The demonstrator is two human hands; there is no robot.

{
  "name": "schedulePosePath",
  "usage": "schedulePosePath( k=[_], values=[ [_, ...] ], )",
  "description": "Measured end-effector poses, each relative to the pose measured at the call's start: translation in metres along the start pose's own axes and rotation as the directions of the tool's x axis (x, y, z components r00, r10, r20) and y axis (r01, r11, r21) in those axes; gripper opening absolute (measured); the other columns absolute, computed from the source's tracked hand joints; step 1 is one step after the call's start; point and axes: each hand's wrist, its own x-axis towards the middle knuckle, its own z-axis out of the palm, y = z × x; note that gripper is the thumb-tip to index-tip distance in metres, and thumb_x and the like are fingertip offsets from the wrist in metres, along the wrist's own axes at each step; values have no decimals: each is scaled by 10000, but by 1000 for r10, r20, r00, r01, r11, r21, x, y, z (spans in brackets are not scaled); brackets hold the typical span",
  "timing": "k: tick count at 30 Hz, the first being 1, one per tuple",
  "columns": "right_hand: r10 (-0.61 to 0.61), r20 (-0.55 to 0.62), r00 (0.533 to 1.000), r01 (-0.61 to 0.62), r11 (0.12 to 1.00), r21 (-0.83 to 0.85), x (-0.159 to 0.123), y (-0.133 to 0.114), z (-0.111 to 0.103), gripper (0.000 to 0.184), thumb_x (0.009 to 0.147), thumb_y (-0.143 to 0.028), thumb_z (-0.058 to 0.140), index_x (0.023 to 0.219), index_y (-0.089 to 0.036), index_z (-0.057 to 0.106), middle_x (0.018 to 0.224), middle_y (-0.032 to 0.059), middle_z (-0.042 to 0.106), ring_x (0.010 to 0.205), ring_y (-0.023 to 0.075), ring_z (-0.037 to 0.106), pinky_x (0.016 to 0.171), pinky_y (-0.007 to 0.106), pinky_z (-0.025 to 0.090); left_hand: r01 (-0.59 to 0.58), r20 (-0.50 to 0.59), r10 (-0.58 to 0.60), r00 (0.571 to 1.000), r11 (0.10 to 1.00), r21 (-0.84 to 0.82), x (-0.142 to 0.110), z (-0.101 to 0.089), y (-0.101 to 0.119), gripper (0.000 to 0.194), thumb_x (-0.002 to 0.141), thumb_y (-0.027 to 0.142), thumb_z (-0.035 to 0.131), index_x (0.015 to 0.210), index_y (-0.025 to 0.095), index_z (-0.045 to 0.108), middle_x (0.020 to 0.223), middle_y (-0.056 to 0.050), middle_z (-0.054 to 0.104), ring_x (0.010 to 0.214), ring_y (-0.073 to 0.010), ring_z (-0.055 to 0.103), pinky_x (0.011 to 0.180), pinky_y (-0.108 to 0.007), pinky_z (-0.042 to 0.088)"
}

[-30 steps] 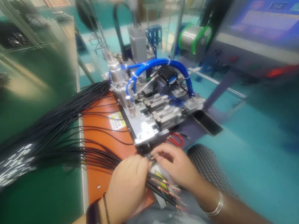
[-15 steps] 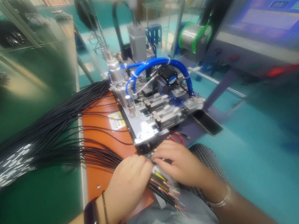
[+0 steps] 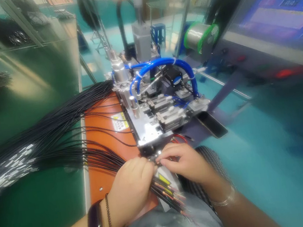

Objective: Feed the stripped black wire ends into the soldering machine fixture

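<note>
My left hand (image 3: 135, 182) is closed over a bundle of black cables (image 3: 109, 160) at the front of the orange table. From under that hand the stripped cable ends (image 3: 169, 198), with coloured and copper-looking wires, poke out toward my lap. My right hand (image 3: 184, 163) has its thumb and fingers drawn together beside the left fist, at a small grey metal part (image 3: 155, 157) below the machine's front edge. What its fingertips hold is too small and partly hidden. Just beyond both hands stands the bench machine (image 3: 148, 130), with metal slides and blue air hoses (image 3: 161, 62).
More black cables (image 3: 44, 127) trail left off the orange tabletop (image 3: 104, 199). A phone (image 3: 213, 124) lies right of the machine. Behind it is a green-rimmed wire spool (image 3: 201, 36). A screen (image 3: 280, 11) stands at upper right.
My right hand has shifted slightly right, its fingertips a little farther from the left fist, so more of the small metal part shows. The left hand stays closed on the cables.
</note>
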Motion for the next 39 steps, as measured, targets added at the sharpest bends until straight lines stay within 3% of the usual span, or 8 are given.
schedulePosePath(
  k=[9,17,24,32,34,36,39],
  values=[
    [74,-35,997,-73,996,45,0,-2,6,183,755,-74,560,781,-167,716,777,23,670,711,132,589,613,223,431,24,32,-25,999,999,25,1,-2,4,149,810,35,435,840,180,455,757,-22,480,692,-193,415,614,-313,338],
    [253,-66,965,-241,959,151,0,-4,17,119,725,-93,521,677,-159,608,677,3,620,639,128,546,592,226,411,-18,18,17,1000,999,28,0,-2,1,137,810,42,425,839,168,471,760,-36,482,692,-199,414,614,-321,349],
    [206,-18,978,-201,968,150,1,1,14,82,732,-123,555,677,-167,597,631,-29,536,598,104,471,546,207,366,-19,13,19,1000,1000,11,-1,-2,1,140,826,38,418,857,163,474,767,-39,492,695,-199,416,615,-322,351],
    [148,19,989,-149,969,197,0,7,10,83,800,-187,590,756,-163,656,754,12,621,696,132,548,622,234,415,7,-7,-7,1000,1000,-8,1,-1,0,113,842,66,444,810,171,469,740,-23,495,677,-183,418,598,-307,351],
    [114,-4,993,-113,986,121,0,5,11,87,808,-165,585,744,-166,645,725,1,600,672,124,534,600,227,404,-9,-7,9,1000,1000,-6,1,-1,0,123,854,68,420,815,166,484,739,-29,498,677,-187,421,595,-310,356],
    [30,-22,999,-31,998,-62,-1,2,11,112,802,-113,578,709,-165,613,691,-8,569,674,126,514,607,233,390,-41,20,40,999,999,17,2,-2,-2,148,863,68,397,835,157,512,757,-41,514,685,-195,431,599,-320,370],
    [-118,30,992,121,905,-407,-1,-2,11,146,830,-91,542,703,-158,568,726,19,565,757,168,498,680,281,380,-71,81,66,995,996,62,3,-4,-6,196,872,64,390,932,139,560,845,-64,558,716,-202,457,622,-339,406]
  ],
)
